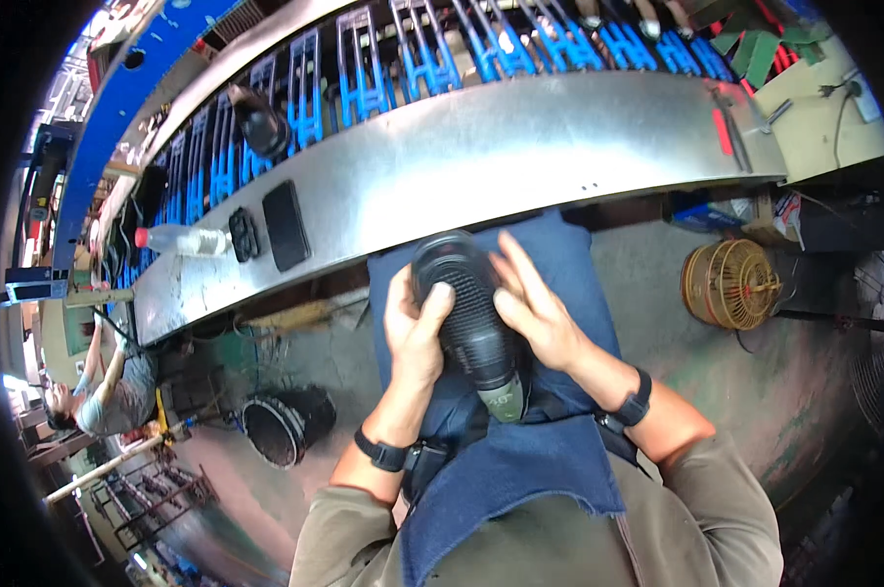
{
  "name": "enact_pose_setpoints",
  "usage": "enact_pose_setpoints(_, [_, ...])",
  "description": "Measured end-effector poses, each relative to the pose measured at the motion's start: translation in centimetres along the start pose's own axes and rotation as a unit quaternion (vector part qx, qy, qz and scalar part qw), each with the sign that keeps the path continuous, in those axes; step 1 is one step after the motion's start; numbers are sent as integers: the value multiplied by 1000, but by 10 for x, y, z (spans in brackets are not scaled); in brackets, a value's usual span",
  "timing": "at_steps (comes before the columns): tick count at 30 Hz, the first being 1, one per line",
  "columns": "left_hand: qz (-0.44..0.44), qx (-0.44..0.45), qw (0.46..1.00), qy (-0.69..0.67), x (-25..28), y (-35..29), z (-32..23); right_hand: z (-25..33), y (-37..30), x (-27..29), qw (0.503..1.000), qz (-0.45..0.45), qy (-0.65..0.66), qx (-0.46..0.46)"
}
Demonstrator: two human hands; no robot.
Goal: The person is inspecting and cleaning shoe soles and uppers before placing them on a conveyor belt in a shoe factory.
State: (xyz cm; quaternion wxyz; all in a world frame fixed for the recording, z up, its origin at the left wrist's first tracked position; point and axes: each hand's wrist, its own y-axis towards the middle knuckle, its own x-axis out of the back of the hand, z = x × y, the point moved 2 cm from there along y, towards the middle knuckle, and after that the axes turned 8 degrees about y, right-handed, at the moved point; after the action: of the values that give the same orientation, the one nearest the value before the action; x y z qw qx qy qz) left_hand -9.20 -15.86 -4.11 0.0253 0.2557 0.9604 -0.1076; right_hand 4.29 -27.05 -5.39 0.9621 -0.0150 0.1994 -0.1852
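At the centre of your view, over your lap's navy cloth [574, 259], a black shoe-shaped piece [483, 344] lies with its ridged face up and its green end [506, 402] toward six o'clock. At nine o'clock your left hand [415, 331] pinches it, thumb on the ridges (its fingertips are hidden). At two o'clock your right hand [545, 318] is spread, thumb at the edge; its pressure cannot be told. It looks firm, fairly weighty and hardly fragile; the glossy tip may slip, so the ridged middle's sides offer better hold.
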Motion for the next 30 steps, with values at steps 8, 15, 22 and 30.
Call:
enact_pose_setpoints(8, [206, 336, 914, -99, 24, -64, 34, 73, -53, 85, 975, -146, -117, 120])
enact_pose_setpoints(15, [315, -341, 761, 453, -43, -4, -31, 13, -36, 127, 974, -208, -44, 84])
enact_pose_setpoints(22, [371, -120, 804, 449, -71, 85, -38, 58, 49, 140, 985, -156, 33, -64])
enact_pose_setpoints(30, [-7, -9, 957, 289, -4, 343, -77, 113, 322, 321, 925, -240, -291, -48])
